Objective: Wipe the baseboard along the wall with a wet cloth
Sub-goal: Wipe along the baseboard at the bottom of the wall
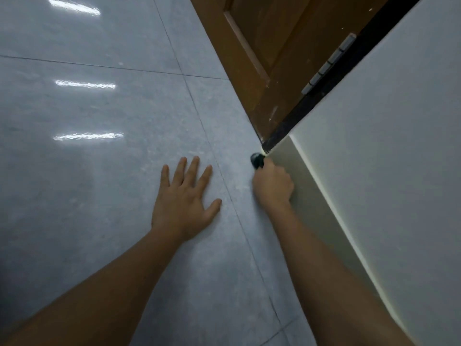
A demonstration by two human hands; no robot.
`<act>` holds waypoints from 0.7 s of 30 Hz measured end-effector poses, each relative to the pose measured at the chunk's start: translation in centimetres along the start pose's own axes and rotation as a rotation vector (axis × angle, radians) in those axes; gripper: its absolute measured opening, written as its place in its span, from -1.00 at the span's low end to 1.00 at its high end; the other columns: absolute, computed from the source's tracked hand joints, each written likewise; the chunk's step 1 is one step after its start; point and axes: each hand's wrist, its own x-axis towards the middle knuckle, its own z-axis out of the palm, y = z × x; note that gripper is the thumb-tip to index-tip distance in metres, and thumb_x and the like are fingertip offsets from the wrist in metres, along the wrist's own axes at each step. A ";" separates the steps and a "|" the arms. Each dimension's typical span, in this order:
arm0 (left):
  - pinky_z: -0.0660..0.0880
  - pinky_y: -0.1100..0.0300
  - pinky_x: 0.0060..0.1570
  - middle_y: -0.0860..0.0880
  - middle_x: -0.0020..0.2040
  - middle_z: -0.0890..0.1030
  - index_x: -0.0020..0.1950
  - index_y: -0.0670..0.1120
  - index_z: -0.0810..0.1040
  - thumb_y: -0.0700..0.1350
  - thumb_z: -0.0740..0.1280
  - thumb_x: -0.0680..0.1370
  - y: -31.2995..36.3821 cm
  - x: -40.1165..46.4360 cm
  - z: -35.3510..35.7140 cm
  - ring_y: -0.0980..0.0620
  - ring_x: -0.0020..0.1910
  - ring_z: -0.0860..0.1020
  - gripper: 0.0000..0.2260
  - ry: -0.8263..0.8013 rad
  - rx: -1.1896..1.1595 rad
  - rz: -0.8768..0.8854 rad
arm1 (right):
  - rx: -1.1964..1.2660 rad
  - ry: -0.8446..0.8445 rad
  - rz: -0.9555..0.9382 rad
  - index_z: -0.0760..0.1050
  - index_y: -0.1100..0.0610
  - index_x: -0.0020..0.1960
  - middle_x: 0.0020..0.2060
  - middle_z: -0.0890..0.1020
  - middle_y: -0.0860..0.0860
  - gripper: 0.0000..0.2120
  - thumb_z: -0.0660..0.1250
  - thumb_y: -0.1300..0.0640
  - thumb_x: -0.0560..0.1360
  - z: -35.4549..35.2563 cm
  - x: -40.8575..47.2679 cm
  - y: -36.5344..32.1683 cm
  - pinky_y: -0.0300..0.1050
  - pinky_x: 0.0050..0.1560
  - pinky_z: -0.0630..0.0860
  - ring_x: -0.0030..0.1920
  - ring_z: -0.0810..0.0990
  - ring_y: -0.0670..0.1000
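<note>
Now the right hand (273, 182) is fisted tight around a dark cloth (257, 160), pushing it into the end of the grey baseboard (296, 176) where it meets the black door frame (311, 106), probably to catch corner grime. The left hand (184, 199) lies flat, fingers spread, on the tiled floor (99, 171), apparently bracing the low lean.

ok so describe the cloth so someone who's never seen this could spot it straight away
Find the brown wooden door at the top and follow its dark frame down to the floor. Just below that corner, at the end of the grey-beige baseboard, the right hand grips a small bunched cloth. It is the only dark, near-black thing at floor level, poking out beyond the knuckles.
</note>
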 end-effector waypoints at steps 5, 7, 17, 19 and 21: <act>-0.27 -0.15 0.47 -0.06 0.59 -0.15 0.56 0.08 -0.16 0.34 -0.21 0.46 -0.4 0.0 0.0 -0.09 0.56 -0.20 -0.29 -0.007 0.017 0.001 | 0.024 -0.052 0.038 0.41 0.16 0.32 0.17 0.56 0.21 -0.68 0.10 0.17 0.60 0.1 1.7 -2.3 0.05 0.02 0.50 0.13 0.55 0.23; -0.27 -0.15 0.47 -0.05 0.59 -0.14 0.56 0.08 -0.15 0.34 -0.25 0.43 -0.3 0.1 0.0 -0.10 0.56 -0.19 -0.27 0.001 0.017 -0.001 | 0.036 -0.052 0.050 0.39 0.14 0.34 0.16 0.57 0.21 -0.67 0.09 0.15 0.60 0.2 -0.1 -1.0 0.03 0.03 0.49 0.13 0.56 0.23; -0.28 -0.15 0.46 -0.06 0.60 -0.10 0.57 0.06 -0.10 0.34 -0.19 0.45 -0.4 0.1 0.1 -0.10 0.56 -0.16 -0.27 0.023 -0.011 -0.006 | -0.080 -0.043 -0.003 0.44 0.14 0.26 0.08 0.61 0.19 -0.70 0.11 0.20 0.57 -0.3 -0.1 -1.0 0.03 -0.03 0.51 0.06 0.59 0.21; -0.27 -0.15 0.47 -0.06 0.60 -0.10 0.57 0.07 -0.10 0.34 -0.20 0.45 -0.3 0.1 0.0 -0.10 0.56 -0.17 -0.27 0.024 -0.008 -0.006 | -0.068 -0.092 0.018 0.45 0.17 0.25 0.13 0.58 0.18 -0.71 0.15 0.19 0.57 -0.9 1.8 -2.6 0.03 -0.02 0.50 0.09 0.57 0.20; -0.25 -0.16 0.47 -0.06 0.60 -0.09 0.57 0.06 -0.09 0.34 -0.20 0.45 -0.3 0.2 0.1 -0.10 0.56 -0.16 -0.27 0.016 -0.002 -0.003 | -0.118 -0.107 0.045 0.49 0.19 0.22 0.11 0.59 0.14 -0.74 0.18 0.19 0.58 -1.4 2.8 -3.4 -0.02 -0.12 0.45 0.08 0.58 0.16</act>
